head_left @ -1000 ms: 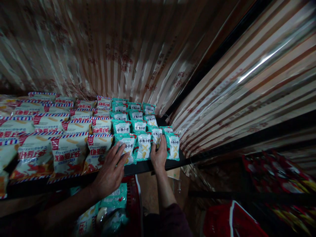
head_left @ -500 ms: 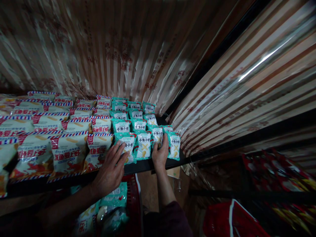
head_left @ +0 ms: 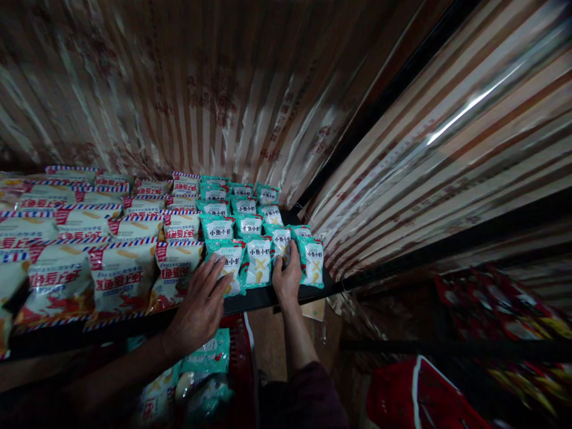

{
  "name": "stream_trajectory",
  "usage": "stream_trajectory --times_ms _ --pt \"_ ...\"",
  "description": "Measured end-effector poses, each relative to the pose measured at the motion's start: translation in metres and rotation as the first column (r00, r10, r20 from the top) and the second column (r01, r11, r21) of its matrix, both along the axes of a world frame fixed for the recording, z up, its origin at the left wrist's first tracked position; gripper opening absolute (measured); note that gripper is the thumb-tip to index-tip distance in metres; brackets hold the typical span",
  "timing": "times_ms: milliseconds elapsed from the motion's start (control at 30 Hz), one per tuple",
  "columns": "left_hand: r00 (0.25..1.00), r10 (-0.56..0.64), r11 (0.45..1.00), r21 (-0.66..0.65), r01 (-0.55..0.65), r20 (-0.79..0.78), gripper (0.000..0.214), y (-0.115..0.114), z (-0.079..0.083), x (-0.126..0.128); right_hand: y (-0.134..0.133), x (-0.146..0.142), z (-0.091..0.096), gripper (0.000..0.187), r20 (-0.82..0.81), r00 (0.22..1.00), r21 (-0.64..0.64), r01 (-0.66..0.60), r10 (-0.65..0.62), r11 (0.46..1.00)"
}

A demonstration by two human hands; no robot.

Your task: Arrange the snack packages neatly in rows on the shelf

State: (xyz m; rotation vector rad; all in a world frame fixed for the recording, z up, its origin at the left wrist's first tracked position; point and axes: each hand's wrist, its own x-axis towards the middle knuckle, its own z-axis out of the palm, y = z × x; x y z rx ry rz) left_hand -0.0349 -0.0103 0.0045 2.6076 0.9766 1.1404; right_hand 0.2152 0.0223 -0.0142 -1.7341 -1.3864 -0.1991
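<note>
Fingers outstretched, my left hand (head_left: 202,301) rests against the front of a teal and white snack bag (head_left: 231,262) at the shelf's front edge. My right hand (head_left: 288,277) is in the gap between two front-row teal bags, its thumb and fingers closed around the lower part of another teal snack bag (head_left: 281,237). To its left stands one front-row bag (head_left: 258,262), to its right another (head_left: 311,265). The fingertips of the right hand are partly hidden against the bag.
White snack bags (head_left: 118,274) with striped edges fill the left of the black shelf (head_left: 243,304). Below, a red basket (head_left: 241,363) holds more teal bags (head_left: 208,354). Striped sheeting (head_left: 250,131) hangs behind. Another red container (head_left: 429,396) and red packets (head_left: 478,304) are at lower right.
The view has shifted slightly, so the shelf and bags sit a little further left. Both hands keep nearly the same places on the bags.
</note>
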Motion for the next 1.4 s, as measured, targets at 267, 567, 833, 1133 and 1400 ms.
stream_trajectory --times_ms 267,567,833,1133,1400 --pt "0.999 0.02 1.0 0.002 -0.02 -0.026 0.053 0.0 0.005 0.001 -0.009 -0.012 0.023 0.045 0.072 0.997 0.151 -0.019 0.008 0.988" --pt "0.995 0.047 0.999 0.011 -0.046 -0.092 0.055 -0.001 0.004 0.003 -0.025 -0.039 0.026 0.044 0.254 0.952 0.039 -0.19 0.174 0.981" --pt "0.991 0.039 0.999 0.016 -0.038 -0.125 0.053 0.0 0.004 0.002 -0.021 -0.043 0.013 0.044 0.215 0.955 -0.076 -0.191 0.203 0.979" --pt "0.99 0.015 1.0 -0.02 -0.018 -0.138 0.056 0.001 0.004 0.002 -0.021 -0.048 0.012 0.045 0.115 0.966 -0.1 -0.223 0.233 0.97" --pt "0.991 0.027 1.0 -0.005 -0.028 -0.13 0.058 -0.001 0.005 0.001 -0.024 -0.05 0.011 0.047 0.13 0.967 -0.105 -0.207 0.22 0.973"
